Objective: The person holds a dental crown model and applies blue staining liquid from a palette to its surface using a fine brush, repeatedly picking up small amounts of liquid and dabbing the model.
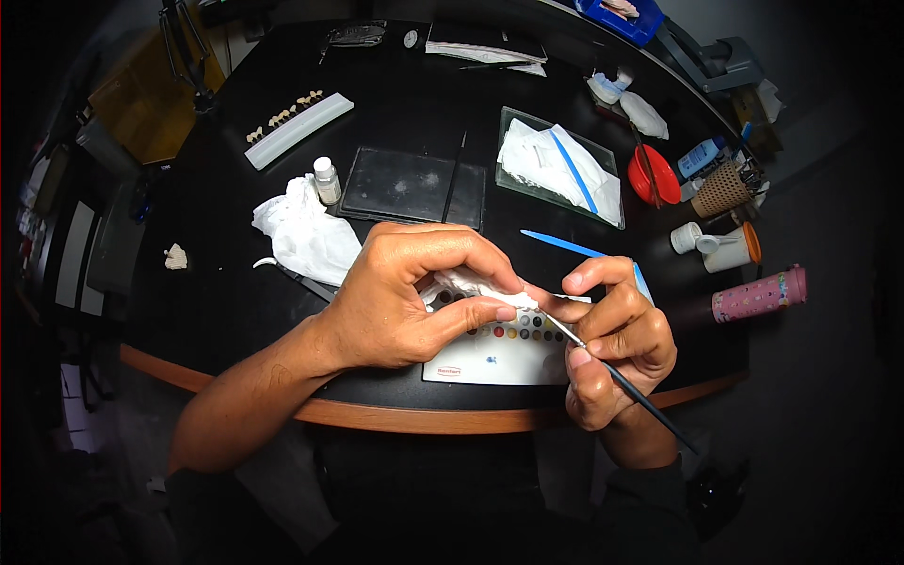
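My left hand curls its thumb and fingers around a lumpy white piece; most of it is hidden in the palm, so its kind is unclear. A fine paintbrush with a dark handle and metal ferrule is pinched in my right hand. Its tip meets or nearly meets the white piece's right end. Below both hands lies a white palette card with rows of coloured dots, partly covered by them.
A crumpled white tissue, small bottle and dark slab lie beyond my left hand. Farther out are a tooth shade guide, glass tray, red bowl and pink bottle. A blue stick lies beyond my right hand.
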The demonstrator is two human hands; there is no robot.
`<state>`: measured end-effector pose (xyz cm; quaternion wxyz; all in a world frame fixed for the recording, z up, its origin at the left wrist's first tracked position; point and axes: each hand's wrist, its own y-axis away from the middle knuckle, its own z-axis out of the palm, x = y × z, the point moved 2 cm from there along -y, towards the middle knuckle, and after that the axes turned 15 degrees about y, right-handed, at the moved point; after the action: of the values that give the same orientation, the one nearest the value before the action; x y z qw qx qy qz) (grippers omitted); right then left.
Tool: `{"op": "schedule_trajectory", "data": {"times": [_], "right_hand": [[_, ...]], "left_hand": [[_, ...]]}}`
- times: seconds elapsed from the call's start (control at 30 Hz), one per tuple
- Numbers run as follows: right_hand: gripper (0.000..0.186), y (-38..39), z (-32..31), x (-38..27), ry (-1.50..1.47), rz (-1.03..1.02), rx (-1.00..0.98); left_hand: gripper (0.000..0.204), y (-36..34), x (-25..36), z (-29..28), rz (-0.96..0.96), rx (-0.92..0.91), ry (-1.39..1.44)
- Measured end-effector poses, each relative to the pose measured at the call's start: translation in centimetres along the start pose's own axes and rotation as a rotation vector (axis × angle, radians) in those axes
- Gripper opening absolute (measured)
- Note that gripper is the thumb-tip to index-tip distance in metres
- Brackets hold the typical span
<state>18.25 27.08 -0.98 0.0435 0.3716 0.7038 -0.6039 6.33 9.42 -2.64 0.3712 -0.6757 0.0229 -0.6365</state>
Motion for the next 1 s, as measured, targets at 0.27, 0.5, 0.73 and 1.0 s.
{"op": "schedule_trajectory", "data": {"times": [0.27, 0.5, 0.73, 1.0], "right_hand": [[0.013, -0.14, -0.06, -0.33, 0.05, 0.025, -0.016], [0.011, -0.07, -0.17, -0.17, -0.117, 0.064, 0.007], [0.009, -0.17, -0.46, 0.19, -0.142, 0.094, 0.006], [0.009, 0.06, 0.02, 0.06, -0.174, 0.115, 0.028]], "left_hand": [[0.02, -0.11, -0.27, 0.12, 0.017, -0.005, 0.006], [0.017, -0.17, 0.13, 0.29, 0.038, 0.022, 0.058], [0.019, -0.28, 0.17, 0.43, 0.013, 0.01, 0.058], [0.018, 0.02, 0.22, 0.34, -0.014, 0.029, 0.06]]}}
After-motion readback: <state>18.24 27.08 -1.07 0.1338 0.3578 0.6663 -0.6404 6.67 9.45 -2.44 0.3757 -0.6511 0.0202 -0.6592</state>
